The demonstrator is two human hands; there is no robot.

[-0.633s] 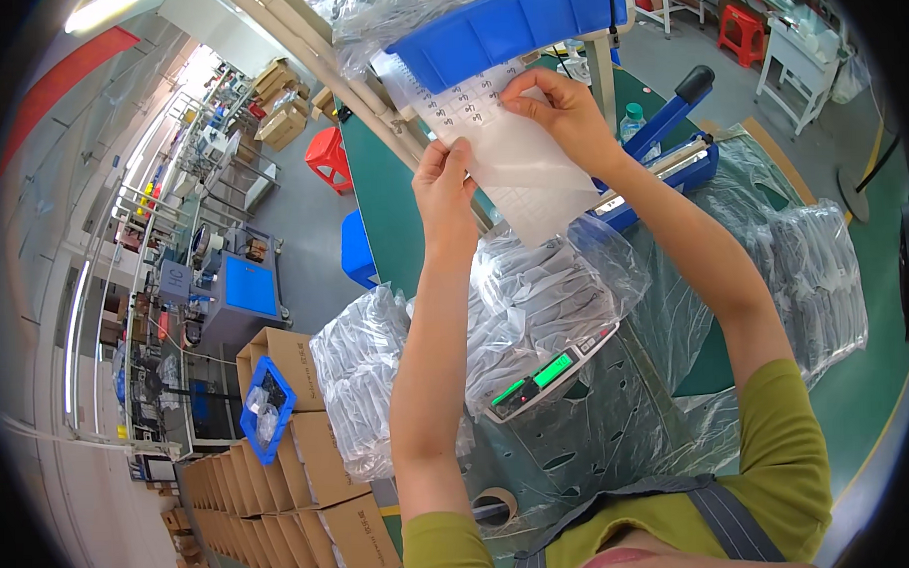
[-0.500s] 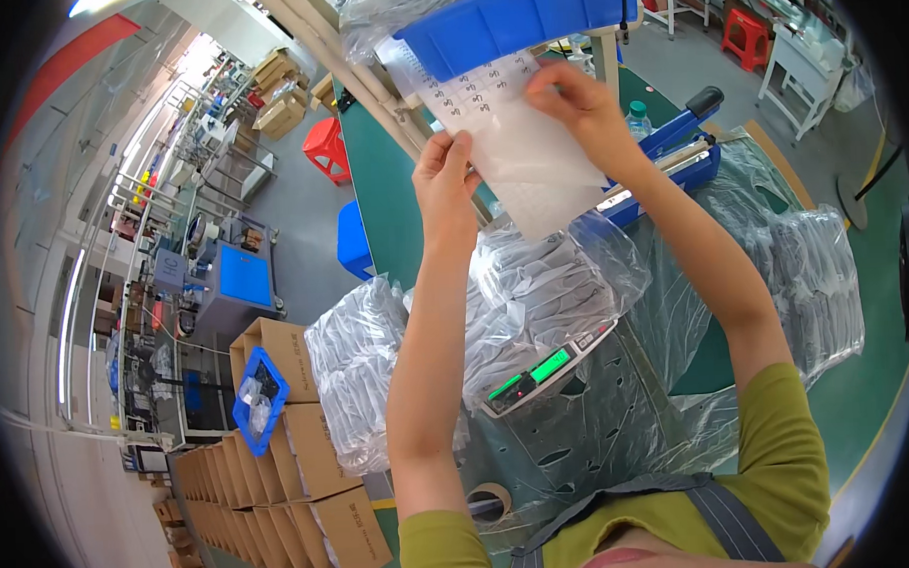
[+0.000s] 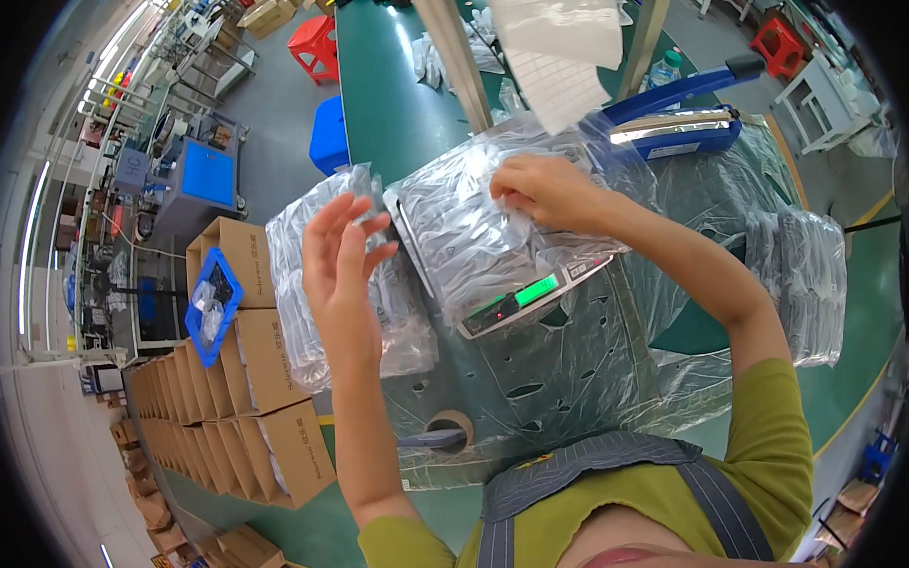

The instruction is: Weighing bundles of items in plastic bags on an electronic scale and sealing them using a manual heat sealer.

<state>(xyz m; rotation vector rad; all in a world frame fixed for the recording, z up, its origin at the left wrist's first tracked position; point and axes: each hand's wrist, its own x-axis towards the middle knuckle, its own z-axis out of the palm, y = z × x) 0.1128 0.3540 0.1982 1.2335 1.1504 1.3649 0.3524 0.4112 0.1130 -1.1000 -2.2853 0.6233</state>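
Note:
Clear plastic bags with grey contents (image 3: 462, 209) lie stacked on a digital scale (image 3: 579, 272) with a green-lit display. Over the top of this stack is my right hand (image 3: 551, 192), its fingers curled and pinched together; whatever is between the fingertips is hidden. My left hand (image 3: 344, 263) is raised with fingers spread and nothing in it, above a second pile of filled bags (image 3: 300, 289) left of the scale. Beyond my right hand, a whitish sheet of labels (image 3: 558, 80) hangs down from the top of the view.
A blue hand-lever bag sealer (image 3: 685, 136) stands behind the scale on the right, a bottle (image 3: 665, 68) behind it. More filled bags (image 3: 800, 282) lie far right. A tape roll (image 3: 452, 429) is near the front edge. Cardboard boxes (image 3: 277, 360) and a blue tray (image 3: 215, 304) stand left.
Both hands have come down from the label sheet toward the bags. My left hand has let go of the sheet and spread its fingers. The view has tilted down.

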